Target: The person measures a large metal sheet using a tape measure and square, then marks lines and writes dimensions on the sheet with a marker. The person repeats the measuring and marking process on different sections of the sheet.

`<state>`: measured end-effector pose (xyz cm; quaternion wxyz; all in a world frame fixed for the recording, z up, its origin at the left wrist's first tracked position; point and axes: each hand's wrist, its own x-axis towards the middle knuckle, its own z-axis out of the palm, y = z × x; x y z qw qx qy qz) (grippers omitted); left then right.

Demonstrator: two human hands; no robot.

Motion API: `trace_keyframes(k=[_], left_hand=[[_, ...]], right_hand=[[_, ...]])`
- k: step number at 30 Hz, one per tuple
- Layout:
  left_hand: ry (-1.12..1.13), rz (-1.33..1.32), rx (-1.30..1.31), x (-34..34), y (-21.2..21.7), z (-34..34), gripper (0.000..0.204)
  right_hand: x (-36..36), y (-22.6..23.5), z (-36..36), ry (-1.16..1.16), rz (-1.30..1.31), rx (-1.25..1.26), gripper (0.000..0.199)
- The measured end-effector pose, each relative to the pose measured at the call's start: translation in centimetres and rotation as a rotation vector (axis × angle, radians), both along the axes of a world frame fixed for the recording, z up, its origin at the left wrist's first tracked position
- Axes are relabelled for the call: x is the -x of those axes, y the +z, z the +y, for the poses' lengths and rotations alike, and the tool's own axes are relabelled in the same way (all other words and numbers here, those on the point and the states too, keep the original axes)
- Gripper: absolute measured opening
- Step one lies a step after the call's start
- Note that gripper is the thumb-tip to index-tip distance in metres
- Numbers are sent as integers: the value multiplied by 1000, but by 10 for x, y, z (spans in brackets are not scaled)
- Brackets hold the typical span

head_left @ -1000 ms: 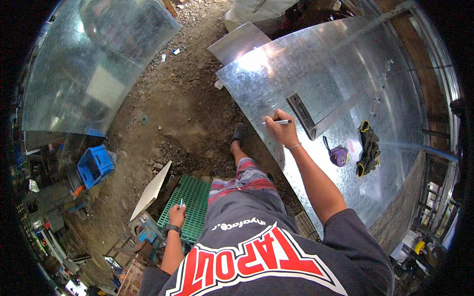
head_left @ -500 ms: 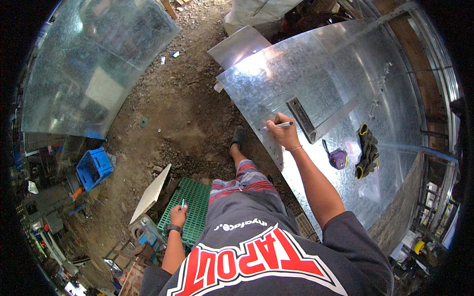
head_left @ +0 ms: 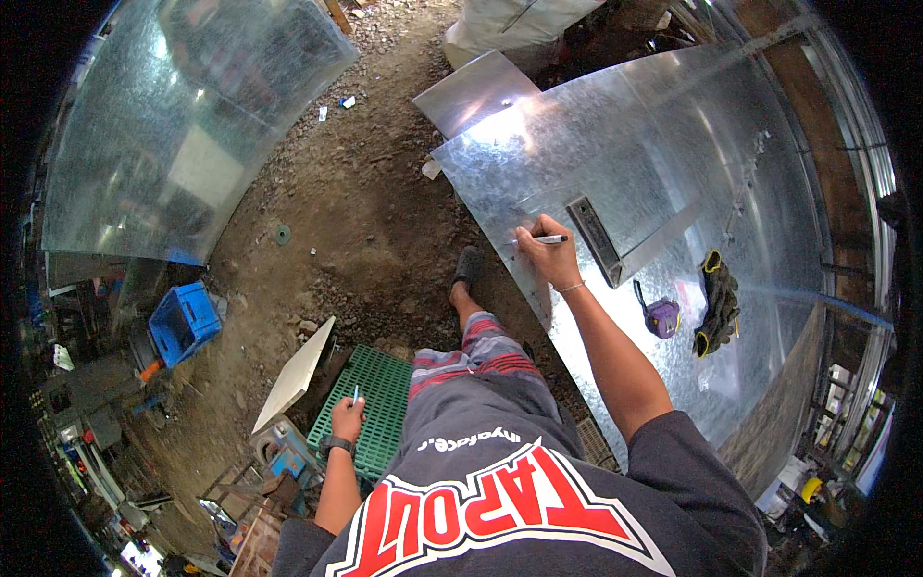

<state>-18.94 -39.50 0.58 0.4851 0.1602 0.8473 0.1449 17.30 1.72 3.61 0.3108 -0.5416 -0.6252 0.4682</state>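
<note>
My right hand [head_left: 550, 258] is closed round a marker pen [head_left: 552, 239] close to the left edge of a shiny galvanized metal sheet [head_left: 538, 144]. The pen's tip is hidden by my fingers, so I cannot tell if it touches the metal. Just right of that hand, a try square [head_left: 596, 242] with a thick stock and a long flat blade lies on the sheet. Low on the left, my left hand [head_left: 347, 419] hangs away from the sheet, closed on a slim light-blue stick-like thing [head_left: 357, 393] too small to name.
A purple tape measure [head_left: 661, 318] and dark work gloves with yellow cuffs [head_left: 715, 303] rest on the sheet. Another metal sheet [head_left: 115, 183] stands at the far left. A blue crate [head_left: 196, 322], a green plastic grating [head_left: 358, 385] and a pale board [head_left: 293, 377] are on the left.
My right hand has shifted slightly, and the pen's tip, seen before, is now hidden by the fingers. The whole view has moved a little. My left hand stays put.
</note>
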Motion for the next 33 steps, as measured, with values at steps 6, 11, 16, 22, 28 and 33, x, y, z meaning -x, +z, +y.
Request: trace_keyframes(k=[6, 11, 16, 22, 28, 33], left_hand=[[-11, 26, 9, 0, -7, -6, 31], [6, 4, -17, -1, -4, 5, 31], [80, -17, 37, -7, 14, 23, 32], [75, -46, 75, 2, 19, 27, 32], [53, -13, 49, 7, 4, 14, 32], [54, -9, 49, 11, -9, 9, 31]], right_hand=[[3, 14, 4, 62, -45, 26, 31], [-1, 8, 11, -102, 265, 169, 30], [19, 23, 28, -87, 222, 139, 31], [29, 10, 48, -69, 223, 82, 34], [27, 6, 49, -66, 239, 121, 35], [25, 20, 50, -141, 266, 162, 32]])
